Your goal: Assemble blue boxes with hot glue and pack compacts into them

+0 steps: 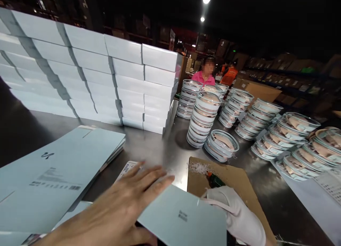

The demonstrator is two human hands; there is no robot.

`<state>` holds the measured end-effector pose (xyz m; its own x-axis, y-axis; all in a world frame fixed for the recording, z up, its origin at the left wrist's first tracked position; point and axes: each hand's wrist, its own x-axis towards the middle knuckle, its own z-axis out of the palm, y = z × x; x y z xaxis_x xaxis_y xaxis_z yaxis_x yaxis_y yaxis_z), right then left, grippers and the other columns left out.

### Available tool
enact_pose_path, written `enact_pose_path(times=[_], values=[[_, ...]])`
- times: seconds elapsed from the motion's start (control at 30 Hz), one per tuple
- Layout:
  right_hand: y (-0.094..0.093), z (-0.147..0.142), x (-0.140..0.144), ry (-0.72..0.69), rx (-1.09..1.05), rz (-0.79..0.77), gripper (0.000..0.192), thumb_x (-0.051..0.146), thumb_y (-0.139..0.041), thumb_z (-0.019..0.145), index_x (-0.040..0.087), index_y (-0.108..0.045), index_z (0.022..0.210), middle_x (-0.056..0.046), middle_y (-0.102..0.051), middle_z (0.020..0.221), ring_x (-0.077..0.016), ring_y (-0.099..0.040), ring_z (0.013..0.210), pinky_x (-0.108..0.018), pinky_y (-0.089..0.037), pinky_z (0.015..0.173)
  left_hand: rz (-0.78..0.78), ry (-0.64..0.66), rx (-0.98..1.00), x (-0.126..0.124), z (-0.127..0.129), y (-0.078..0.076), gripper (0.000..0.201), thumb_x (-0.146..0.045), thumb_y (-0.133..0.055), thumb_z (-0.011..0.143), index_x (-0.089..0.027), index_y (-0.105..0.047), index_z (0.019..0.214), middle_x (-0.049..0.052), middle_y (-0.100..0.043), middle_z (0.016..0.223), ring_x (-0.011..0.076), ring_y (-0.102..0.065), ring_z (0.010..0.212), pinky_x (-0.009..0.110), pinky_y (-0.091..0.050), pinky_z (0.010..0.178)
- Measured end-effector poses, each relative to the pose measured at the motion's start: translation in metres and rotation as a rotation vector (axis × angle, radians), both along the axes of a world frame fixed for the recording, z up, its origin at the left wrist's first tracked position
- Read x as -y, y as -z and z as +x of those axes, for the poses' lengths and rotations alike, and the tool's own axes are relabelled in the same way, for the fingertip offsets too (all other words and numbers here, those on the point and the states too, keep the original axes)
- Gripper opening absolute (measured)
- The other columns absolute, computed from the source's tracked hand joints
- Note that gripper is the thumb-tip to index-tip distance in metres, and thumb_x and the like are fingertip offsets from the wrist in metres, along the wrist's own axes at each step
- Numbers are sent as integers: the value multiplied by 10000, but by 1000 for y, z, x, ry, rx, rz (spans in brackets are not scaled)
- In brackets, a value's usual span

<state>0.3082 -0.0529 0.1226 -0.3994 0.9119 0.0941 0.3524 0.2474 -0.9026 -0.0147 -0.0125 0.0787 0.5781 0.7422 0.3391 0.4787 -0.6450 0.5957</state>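
A light-blue cardboard box [183,214] with small dark print is in front of me at the bottom centre. My left hand [128,192] is bare, its fingers stretched out along the box's left edge and slightly blurred; the thumb is lower, partly behind the box. In a white glove, my right hand [237,214] grips the right side of the box, with most of its fingertips hidden. Just beyond the glove, a green tool with an orange tip [216,180] lies on a brown cardboard sheet [239,175]. A white printed card [126,169] shows behind my left fingers.
Flat light-blue printed cartons [61,168] are stacked at left on the metal table [151,146]. Behind them rises a wall of white boxes [128,68]. Stacks of round clear-lidded containers [204,118] fill the right side. A person in pink [201,77] is across the table.
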Motion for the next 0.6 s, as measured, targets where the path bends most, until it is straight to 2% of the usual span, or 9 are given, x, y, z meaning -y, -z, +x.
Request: enact_pose_path(times=[0.07,0.1,0.13,0.17,0.23,0.3,0.43,0.53,0.6], values=[[-7,17,-21,19,65,39,709,834,-440,869,281,-800,1129,-71,-805,1006,-265,-752,896,-358,-591,832,-231,4,24,1,-4,-3,888,-464,-948,583,-400,-619,1406,56,-671,1420,406,-595,1319,472,-442,1150],[-6,29,-37,170,70,84,816,886,-405,833,277,-726,1271,-88,-768,1187,-300,-725,1062,-407,-561,944,-333,-71,111,2,-6,-2,868,-448,-934,590,-401,-626,1401,39,-668,1431,397,-615,1299,425,-510,1086],[-1,44,-57,468,99,191,901,916,-392,800,267,-639,1373,-100,-702,1335,-321,-667,1201,-446,-511,1043,-418,-157,224,4,-7,0,831,-461,-913,599,-391,-644,1383,27,-676,1424,397,-626,1287,401,-550,1033],[7,60,-78,676,144,255,896,838,-519,806,214,-554,1448,-149,-606,1457,-354,-558,1339,-505,-394,1154,-495,-236,345,5,-8,2,771,-490,-887,614,-365,-677,1345,26,-704,1388,399,-641,1268,394,-573,995],[27,90,-121,891,211,305,926,671,-732,739,110,-524,1446,-248,-442,1572,-419,-321,1491,-581,-160,1243,-640,-336,526,7,-8,3,645,-565,-821,661,-292,-737,1239,52,-777,1250,404,-682,1200,413,-599,943],[48,113,-154,991,258,309,706,496,-831,715,113,-648,1278,-245,-441,1569,-432,-178,1541,-625,-60,1244,-737,-383,606,8,-6,2,619,-620,-803,655,-244,-760,1146,80,-813,1128,415,-704,1150,453,-600,937],[66,135,-176,1102,219,294,214,344,-729,900,173,-711,1027,-102,-663,1322,-310,-473,1396,-600,-292,1189,-745,-431,666,7,-8,4,708,-648,-847,580,-256,-743,1161,86,-815,1107,439,-699,1141,500,-588,949],[56,138,-159,1207,68,328,256,374,-659,962,162,-682,1104,-81,-678,1250,-281,-607,1224,-554,-424,1102,-780,-427,724,6,-17,14,719,-708,-857,525,-272,-771,1091,83,-821,1074,452,-703,1115,524,-585,945],[43,132,-139,1147,-64,348,322,431,-621,976,163,-663,1150,-72,-705,1178,-270,-662,1118,-511,-499,1025,-848,-386,765,5,-21,21,742,-770,-844,496,-265,-791,1037,88,-827,1010,457,-707,1094,522,-593,916]])
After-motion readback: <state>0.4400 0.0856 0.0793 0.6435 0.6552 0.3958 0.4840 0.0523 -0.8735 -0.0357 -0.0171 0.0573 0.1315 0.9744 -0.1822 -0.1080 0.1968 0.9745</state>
